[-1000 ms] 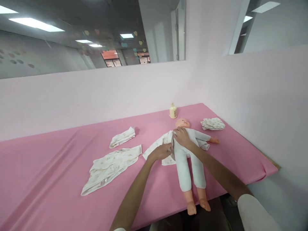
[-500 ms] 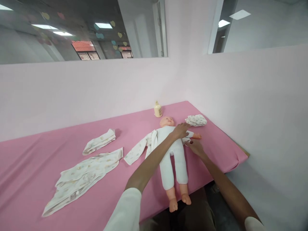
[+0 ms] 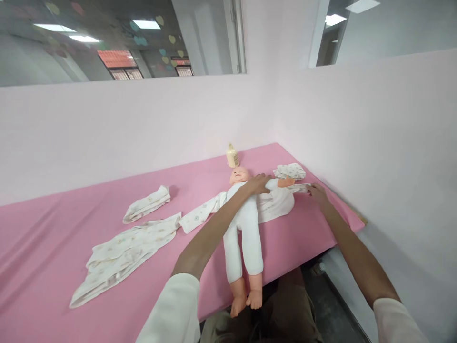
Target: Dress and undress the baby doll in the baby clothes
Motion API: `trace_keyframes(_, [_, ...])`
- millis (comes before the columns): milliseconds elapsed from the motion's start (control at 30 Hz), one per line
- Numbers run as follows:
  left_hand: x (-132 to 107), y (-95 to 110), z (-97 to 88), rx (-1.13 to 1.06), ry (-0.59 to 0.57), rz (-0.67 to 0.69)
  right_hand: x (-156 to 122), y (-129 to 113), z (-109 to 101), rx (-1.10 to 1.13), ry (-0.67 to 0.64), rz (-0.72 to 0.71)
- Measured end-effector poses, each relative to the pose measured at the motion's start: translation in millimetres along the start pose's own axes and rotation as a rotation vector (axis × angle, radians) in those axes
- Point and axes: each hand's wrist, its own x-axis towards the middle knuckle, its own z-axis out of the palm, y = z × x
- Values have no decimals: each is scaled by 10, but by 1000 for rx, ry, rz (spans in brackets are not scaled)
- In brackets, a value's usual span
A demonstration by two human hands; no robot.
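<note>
While a pink table [image 3: 43,247] stretches below, a doll [image 3: 246,221] lies face-up on it, a patterned shirt [image 3: 275,206] spread partly beneath, the left hand [image 3: 257,184] over the doll's shoulder, grip unclear, the right hand [image 3: 317,193] pinching the shirt's end

A pink-covered worktop [image 3: 43,257] is set against a pale back wall [image 3: 107,128], which is met at a corner by a right-hand wall [image 3: 385,128]. The back wall is broken by a wide glass panel [image 3: 110,38], in which lit ceiling lamps [image 3: 146,24], barred windows [image 3: 123,65] and heart-shaped decorations [image 3: 172,39] are seen. A second panel [image 3: 396,35] is set into the right-hand wall. Below the worktop, a dark floor [image 3: 330,300] is partly revealed.
</note>
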Motion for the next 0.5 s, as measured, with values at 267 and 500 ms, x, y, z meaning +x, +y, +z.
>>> trace_keyframes(267, [-159,-22,-20,-18,20,-2,262,-6,60,-124,195,-13])
trace_keyframes(500, [-130,-17,71,-172,56,-6,-30,-137,598,-274,190,-205])
